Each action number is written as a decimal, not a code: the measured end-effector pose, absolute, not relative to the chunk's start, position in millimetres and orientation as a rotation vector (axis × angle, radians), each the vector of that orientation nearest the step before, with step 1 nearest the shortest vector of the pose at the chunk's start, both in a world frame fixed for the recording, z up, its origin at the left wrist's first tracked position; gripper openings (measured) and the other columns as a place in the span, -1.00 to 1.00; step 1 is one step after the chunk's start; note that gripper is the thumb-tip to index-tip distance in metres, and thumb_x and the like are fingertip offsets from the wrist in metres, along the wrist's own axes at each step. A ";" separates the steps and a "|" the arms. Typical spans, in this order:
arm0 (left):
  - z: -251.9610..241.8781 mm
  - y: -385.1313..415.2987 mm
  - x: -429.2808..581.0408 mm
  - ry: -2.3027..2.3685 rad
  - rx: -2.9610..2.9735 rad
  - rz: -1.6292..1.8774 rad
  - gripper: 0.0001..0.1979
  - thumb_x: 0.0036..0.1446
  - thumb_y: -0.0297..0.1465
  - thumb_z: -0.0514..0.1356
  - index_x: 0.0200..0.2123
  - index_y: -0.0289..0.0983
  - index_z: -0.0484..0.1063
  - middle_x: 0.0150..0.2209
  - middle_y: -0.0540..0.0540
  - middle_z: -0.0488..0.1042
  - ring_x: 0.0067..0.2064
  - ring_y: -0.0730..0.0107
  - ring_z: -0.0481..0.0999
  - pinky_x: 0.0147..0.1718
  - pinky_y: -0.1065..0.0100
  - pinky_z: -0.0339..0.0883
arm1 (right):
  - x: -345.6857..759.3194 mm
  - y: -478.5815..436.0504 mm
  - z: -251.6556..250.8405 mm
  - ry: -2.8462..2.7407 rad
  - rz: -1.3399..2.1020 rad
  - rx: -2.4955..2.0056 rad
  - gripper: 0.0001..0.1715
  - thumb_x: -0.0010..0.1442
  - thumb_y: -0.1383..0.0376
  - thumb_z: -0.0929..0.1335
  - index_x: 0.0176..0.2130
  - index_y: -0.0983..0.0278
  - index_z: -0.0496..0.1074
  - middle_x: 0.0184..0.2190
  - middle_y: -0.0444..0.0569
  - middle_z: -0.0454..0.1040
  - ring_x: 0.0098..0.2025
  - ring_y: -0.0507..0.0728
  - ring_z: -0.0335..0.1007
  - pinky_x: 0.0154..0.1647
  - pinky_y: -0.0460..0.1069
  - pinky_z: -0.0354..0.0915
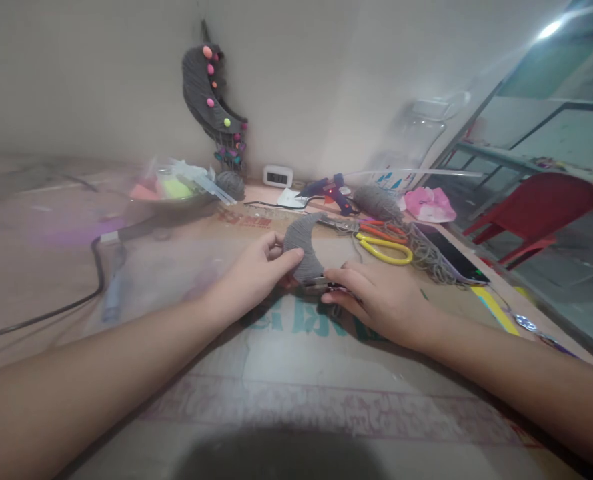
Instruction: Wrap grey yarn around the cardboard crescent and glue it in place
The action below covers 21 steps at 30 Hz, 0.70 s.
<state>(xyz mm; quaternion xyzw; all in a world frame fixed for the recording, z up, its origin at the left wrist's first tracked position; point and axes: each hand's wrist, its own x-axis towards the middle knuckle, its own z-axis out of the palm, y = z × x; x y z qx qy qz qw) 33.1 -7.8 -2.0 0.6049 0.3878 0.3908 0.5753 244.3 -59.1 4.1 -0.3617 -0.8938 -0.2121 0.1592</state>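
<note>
A small crescent wrapped in grey yarn (300,245) is held up over the middle of the table. My left hand (269,263) grips its outer curve, with the thumb across the front. Closed around its lower end is my right hand (376,293), whose thumb and fingers pinch the tip; a dark, shiny edge shows there, too blurred to name. Just beyond lie yellow-handled scissors (385,249) and an orange-handled pair (382,231). Loose grey yarn (433,257) is heaped right of the scissors.
At the back stand a purple glue gun (333,193), a grey yarn ball (379,200) and a white clock (278,176). A bowl (163,207) of coloured pieces is at left, a phone (449,253) at right. A larger decorated crescent (199,93) hangs on the wall. A black cable (99,267) crosses the left side.
</note>
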 end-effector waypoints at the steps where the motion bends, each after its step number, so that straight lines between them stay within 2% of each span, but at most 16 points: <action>1: -1.8 -7.9 32.8 0.909 1.416 0.910 -0.81 0.11 -0.30 0.22 -0.28 -0.28 0.31 -0.52 0.08 0.45 -0.54 0.55 0.40 -0.54 0.52 0.24 | 244.0 -59.3 3.6 -2.556 -0.596 -1.037 -0.68 0.36 0.12 0.22 -0.15 0.29 0.41 -0.45 -0.10 0.47 -0.47 0.04 0.35 -0.48 -0.07 0.04; 11: -1.0 -8.5 32.5 0.900 1.401 0.890 -0.80 0.09 -0.30 0.24 -0.29 -0.28 0.31 -0.52 0.04 0.47 -0.54 0.51 0.44 -0.52 0.49 0.30 | 244.2 -58.1 3.0 -2.572 -0.576 -1.064 -0.65 0.37 0.12 0.21 -0.15 0.31 0.42 -0.46 -0.11 0.47 -0.48 0.03 0.33 -0.49 -0.05 0.01; 21: 2.0 -10.0 33.7 0.909 1.393 0.856 -0.85 0.13 -0.37 0.20 -0.28 -0.29 0.29 -0.53 0.07 0.45 -0.56 0.56 0.42 -0.53 0.52 0.30 | 245.0 -58.6 2.1 -2.587 -0.601 -1.061 -0.66 0.37 0.13 0.21 -0.18 0.30 0.44 -0.43 -0.10 0.49 -0.48 0.02 0.33 -0.50 -0.04 0.01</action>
